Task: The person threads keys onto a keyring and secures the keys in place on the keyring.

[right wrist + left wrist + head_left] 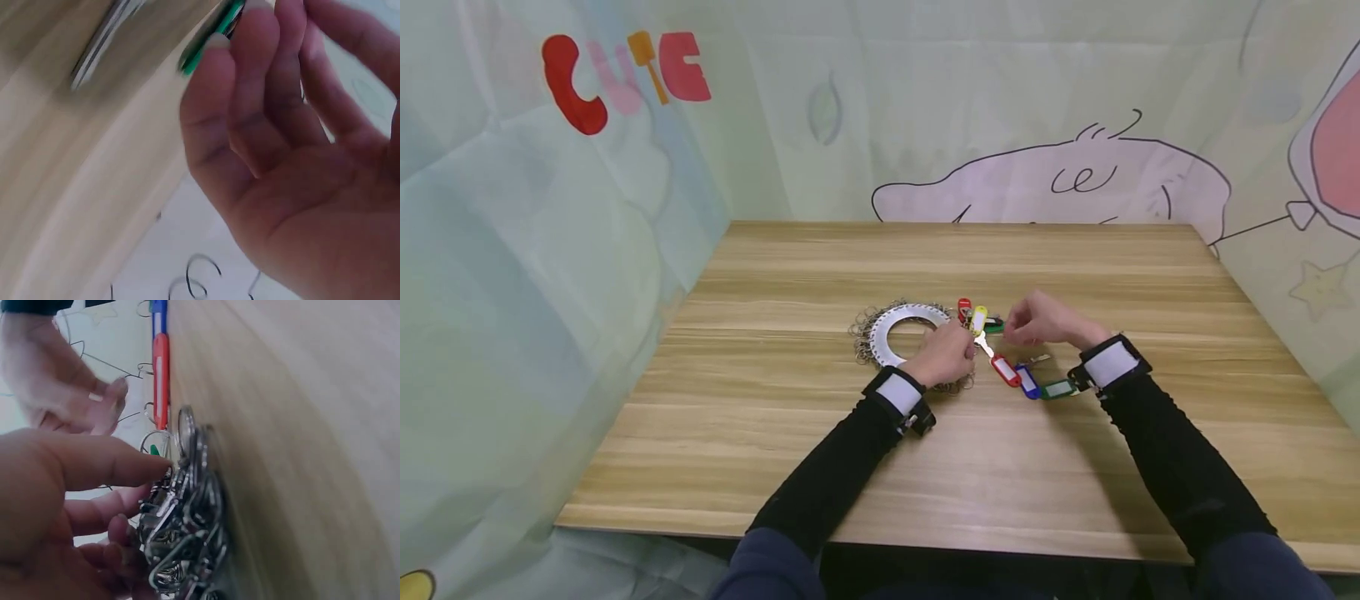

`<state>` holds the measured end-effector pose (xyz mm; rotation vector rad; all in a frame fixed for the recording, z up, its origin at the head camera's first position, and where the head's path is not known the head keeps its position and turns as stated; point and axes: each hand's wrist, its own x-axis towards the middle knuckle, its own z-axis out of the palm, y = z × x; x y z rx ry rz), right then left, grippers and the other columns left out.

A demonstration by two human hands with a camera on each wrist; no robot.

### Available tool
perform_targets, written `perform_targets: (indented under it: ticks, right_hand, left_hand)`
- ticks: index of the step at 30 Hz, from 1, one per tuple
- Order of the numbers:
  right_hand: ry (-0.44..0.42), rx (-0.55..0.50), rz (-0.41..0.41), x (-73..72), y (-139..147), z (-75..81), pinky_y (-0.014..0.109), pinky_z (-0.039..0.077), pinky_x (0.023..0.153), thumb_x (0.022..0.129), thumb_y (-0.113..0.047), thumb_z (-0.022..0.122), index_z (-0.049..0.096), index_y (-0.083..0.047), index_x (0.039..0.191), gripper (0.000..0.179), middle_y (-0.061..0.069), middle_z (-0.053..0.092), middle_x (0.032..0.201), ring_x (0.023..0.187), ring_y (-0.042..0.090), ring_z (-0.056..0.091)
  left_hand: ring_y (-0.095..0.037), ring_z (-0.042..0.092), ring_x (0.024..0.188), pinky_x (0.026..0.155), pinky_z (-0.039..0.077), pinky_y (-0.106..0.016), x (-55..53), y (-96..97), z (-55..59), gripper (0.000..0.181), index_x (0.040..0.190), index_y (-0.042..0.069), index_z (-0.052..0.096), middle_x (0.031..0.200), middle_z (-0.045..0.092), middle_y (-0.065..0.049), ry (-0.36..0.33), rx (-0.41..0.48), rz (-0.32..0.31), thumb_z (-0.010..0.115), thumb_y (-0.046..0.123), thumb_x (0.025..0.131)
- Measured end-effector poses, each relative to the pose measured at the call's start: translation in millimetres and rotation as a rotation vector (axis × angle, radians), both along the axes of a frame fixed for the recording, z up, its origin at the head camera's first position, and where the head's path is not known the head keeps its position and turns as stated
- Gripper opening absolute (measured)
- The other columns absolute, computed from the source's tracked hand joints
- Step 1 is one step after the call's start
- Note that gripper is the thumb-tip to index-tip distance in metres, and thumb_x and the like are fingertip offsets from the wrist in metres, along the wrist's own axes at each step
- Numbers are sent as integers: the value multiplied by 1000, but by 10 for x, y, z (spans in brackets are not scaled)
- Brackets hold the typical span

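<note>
A white ring with many small metal clasps round its rim lies flat on the table. My left hand is at its right side; the thumb and fingers pinch a metal clasp at the rim. Next to that hand are a silver key, a yellow key tag and a red key tag. My right hand hovers to their right, fingers loosely curved, with nothing visible in it. Its fingertips are close to a green key tag; I cannot tell whether they touch.
Another red tag lies behind the yellow one. A blue tag and a second green tag lie below my right hand, near a small key. The wooden table ends at a printed cloth backdrop.
</note>
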<state>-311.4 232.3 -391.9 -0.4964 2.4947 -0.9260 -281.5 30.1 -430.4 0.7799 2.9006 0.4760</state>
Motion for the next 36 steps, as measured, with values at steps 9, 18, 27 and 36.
perform_targets:
  ticks: [9,18,27,36]
  right_hand:
    - [-42,211,212,76,66,-20,22,39,58,73,-3,70,69,0,86,13,-1,63,74,64,9,50]
    - [-10,70,185,90,101,-14,24,42,65,82,-11,67,66,-6,78,6,2,64,79,73,13,54]
    - [-223,-552,106,114,66,-48,43,42,103,98,-13,49,54,4,92,19,10,67,110,109,19,60]
    - [-348,-596,-81,156,-156,-188,28,52,75,101,-20,48,52,8,109,30,6,60,86,76,14,60]
  left_hand:
    - [-19,58,89,73,44,-27,-41,-53,22,5,86,7,68,94,62,-7,-15,204,14,67,11,82]
    - [-19,60,85,73,46,-22,-48,-144,58,8,93,2,60,93,67,-11,-68,419,-14,61,2,85]
    - [-18,62,80,70,46,-18,-61,-172,29,9,90,3,64,88,69,-11,-47,489,-43,61,-4,85]
    - [-20,65,79,73,48,-19,-43,-185,18,9,86,1,67,86,72,-12,17,549,-56,63,-6,82]
